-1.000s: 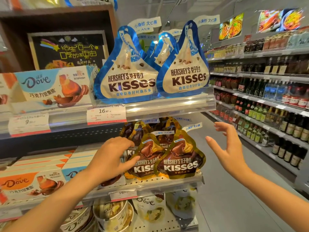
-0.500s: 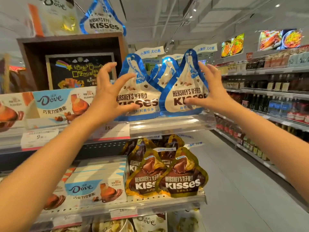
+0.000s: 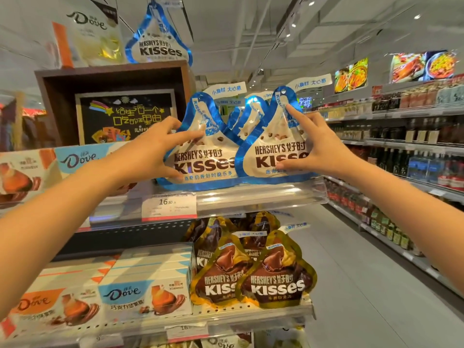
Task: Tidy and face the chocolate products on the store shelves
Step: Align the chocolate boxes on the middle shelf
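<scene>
1. Two blue-and-white Hershey's Kisses bags standing side by side at the front lip of the upper shelf (image 3: 251, 194): left blue Kisses bag (image 3: 203, 156), right blue Kisses bag (image 3: 273, 149). More blue bags lined up behind both.
2. Left hand (image 3: 153, 149) on the left edge of the left bag: index finger laid across the upper face, thumb under the lower corner. Reads as a pinch on that edge.
3. Right hand (image 3: 316, 146) on the right edge of the right bag: index finger stretched up along the neck, thumb pressed on the printed face near the name. Grasping that bag's edge as well.
4. Key relation: both bags directly ahead of the hands, up at the level of the raised forearms, bracketed from the outer sides. Each hand nearer to its own bag; no crossing needed.
5. Long axis of each bag vertical, base down, tip up. Left bag's tip leaning slightly left; right bag near upright. Inner edges overlapping at the middle, right bag in front.
6. Judgement: step in hand is squaring these two faces forward and level with the shelf lip; next adjustment likely a small inward or rotational nudge.
7. Lower shelf: brown Kisses bags (image 3: 273, 280) already facing front; Dove boxes (image 3: 145, 297) just beside them at left.
</scene>
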A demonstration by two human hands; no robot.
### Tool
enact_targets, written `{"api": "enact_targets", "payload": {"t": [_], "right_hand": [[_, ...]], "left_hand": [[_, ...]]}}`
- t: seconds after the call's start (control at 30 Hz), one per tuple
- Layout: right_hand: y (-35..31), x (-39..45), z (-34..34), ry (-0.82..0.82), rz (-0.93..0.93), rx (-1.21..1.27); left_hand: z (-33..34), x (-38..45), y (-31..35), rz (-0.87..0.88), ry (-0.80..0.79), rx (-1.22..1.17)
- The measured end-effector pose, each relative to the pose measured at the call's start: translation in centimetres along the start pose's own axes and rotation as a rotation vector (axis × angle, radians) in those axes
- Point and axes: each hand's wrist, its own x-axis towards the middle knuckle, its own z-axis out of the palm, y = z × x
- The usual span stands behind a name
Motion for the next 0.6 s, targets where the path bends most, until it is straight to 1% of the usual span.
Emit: {"api": "enact_targets", "payload": {"t": [0.13, 0.33, 0.5, 0.6], "right_hand": [[-0.3, -0.1, 0.2, 0.005, 0.012, -0.078], [-0.2, 0.0, 0.4, 0.027, -0.024, -0.086], [-0.9, -0.7, 1.3, 0.155, -0.096, -0.088], [-1.5, -1.0, 2.2, 0.250, -0.165, -0.163]], "left_hand": [[-0.1, 0.1, -0.2, 0.038, -0.011, 0.074], [0.2, 0.0, -0.5, 0.071, 0.001, 0.153], [0.4, -0.4, -1.3, 0.098, 0.065, 0.091], [0.3, -1.2, -1.7, 0.106, 0.129, 0.008]]}}
